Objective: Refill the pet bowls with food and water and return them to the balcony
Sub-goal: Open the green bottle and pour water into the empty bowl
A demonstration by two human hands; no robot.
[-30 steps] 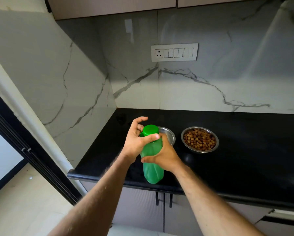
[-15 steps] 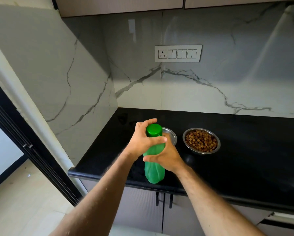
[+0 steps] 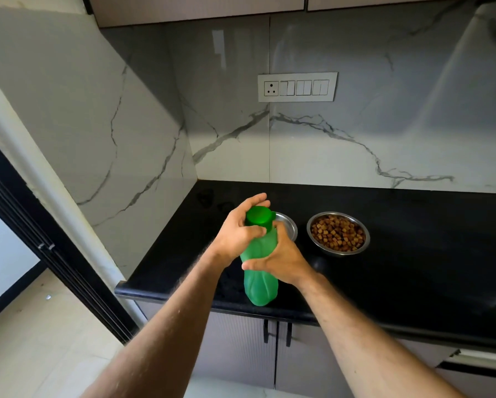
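Observation:
A green plastic bottle (image 3: 260, 285) stands upright on the black countertop (image 3: 399, 282) near its front edge. My left hand (image 3: 236, 235) curls around the bottle's green cap (image 3: 259, 216). My right hand (image 3: 281, 258) grips the bottle's body just below the neck. Behind the bottle, a steel bowl (image 3: 287, 225) is mostly hidden, so I cannot see what it holds. To its right, a second steel bowl (image 3: 338, 233) is filled with brown kibble.
Marble-patterned walls enclose the counter at the back and left, with a switch panel (image 3: 297, 87) above. Cabinet doors with black handles (image 3: 277, 330) sit below. A black-framed sliding door (image 3: 49, 254) and tiled floor lie to the left.
My left hand has turned around the cap, with the fingers now wrapped more over it. The bottle and right hand stay in place. The head view has shifted slightly.

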